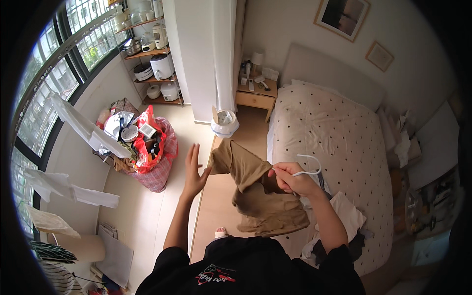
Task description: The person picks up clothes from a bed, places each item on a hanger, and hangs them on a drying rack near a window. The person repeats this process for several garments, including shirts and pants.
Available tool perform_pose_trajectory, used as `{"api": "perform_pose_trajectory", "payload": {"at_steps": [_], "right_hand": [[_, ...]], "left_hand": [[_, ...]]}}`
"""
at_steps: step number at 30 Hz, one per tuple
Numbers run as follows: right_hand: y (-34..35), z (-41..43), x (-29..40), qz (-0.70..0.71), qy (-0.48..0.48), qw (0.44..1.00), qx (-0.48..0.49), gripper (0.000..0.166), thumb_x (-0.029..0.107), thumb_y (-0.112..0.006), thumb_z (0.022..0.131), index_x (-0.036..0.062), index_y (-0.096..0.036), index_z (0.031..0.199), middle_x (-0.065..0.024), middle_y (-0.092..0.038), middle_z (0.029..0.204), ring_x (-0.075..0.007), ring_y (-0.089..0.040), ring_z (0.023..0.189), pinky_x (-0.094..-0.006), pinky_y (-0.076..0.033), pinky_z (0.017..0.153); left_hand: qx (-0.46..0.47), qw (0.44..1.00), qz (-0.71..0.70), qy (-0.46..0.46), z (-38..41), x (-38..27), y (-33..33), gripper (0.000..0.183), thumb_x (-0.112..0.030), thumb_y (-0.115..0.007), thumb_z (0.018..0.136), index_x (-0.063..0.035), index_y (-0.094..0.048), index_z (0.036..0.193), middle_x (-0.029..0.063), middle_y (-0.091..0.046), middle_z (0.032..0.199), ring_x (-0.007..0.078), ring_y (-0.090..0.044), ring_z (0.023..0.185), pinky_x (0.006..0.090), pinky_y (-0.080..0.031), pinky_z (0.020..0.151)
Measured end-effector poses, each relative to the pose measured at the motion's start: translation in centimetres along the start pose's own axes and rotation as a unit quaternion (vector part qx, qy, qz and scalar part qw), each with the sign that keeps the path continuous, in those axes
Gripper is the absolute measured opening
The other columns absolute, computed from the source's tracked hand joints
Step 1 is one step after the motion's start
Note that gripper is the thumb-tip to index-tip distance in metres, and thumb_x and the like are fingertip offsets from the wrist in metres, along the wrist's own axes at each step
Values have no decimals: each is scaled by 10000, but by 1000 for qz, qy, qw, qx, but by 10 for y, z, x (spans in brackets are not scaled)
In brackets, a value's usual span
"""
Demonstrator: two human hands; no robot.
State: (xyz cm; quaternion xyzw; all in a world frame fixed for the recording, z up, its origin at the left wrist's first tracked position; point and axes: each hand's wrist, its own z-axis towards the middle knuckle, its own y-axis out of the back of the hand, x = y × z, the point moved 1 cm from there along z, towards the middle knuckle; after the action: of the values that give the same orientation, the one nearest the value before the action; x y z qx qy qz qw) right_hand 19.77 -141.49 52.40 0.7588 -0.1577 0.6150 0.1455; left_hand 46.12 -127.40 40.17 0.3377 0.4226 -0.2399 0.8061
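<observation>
A brown fabric garment (247, 169) hangs in front of me, its lower part bunched above the wooden floor. My right hand (297, 179) grips a white hanger (311, 170) at the garment's right edge, the hook pointing up and right. How much of the hanger lies inside the cloth is hidden. At the garment's upper left corner is my left hand (194, 171), its fingers raised and spread; the thumb is close to the cloth, and whether it touches cannot be told.
To the right stands a bed (328, 121) with more clothes (344, 217) on its near edge. A full checkered bag (156, 180) stands left on the floor. Ahead are a bin (225, 127), a nightstand (254, 99) and a shelf rack (147, 53). White garments (88, 129) hang by the window.
</observation>
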Motion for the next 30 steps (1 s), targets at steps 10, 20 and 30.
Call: {"api": "perform_pose_trajectory", "payload": {"at_steps": [10, 20, 30], "right_hand": [[24, -37, 53, -93, -58, 992, 62, 221, 107, -407, 931, -57, -548, 888, 39, -390, 485, -19, -287, 404, -191, -218, 361], [-21, 31, 69, 90, 8, 996, 14, 241, 153, -387, 945, -55, -509, 959, 34, -357, 490, -19, -219, 405, -189, -181, 363], [-83, 115, 38, 35, 131, 987, -83, 216, 143, -378, 935, -25, -508, 899, 24, -384, 512, -18, -272, 420, -195, -213, 372]], "left_hand": [[34, 991, -121, 53, 78, 52, 90, 138, -39, -615, 800, 11, -652, 923, 3, -650, 788, 81, -582, 724, 238, -473, 703], [66, 976, -31, -207, 7, -131, -19, 286, 14, -675, 680, 10, -563, 943, 135, -570, 913, 270, -557, 820, 326, -453, 712], [193, 973, -124, 20, 17, -124, -12, 265, -45, -737, 623, -45, -588, 843, 73, -594, 854, 259, -553, 902, 367, -405, 844]]}}
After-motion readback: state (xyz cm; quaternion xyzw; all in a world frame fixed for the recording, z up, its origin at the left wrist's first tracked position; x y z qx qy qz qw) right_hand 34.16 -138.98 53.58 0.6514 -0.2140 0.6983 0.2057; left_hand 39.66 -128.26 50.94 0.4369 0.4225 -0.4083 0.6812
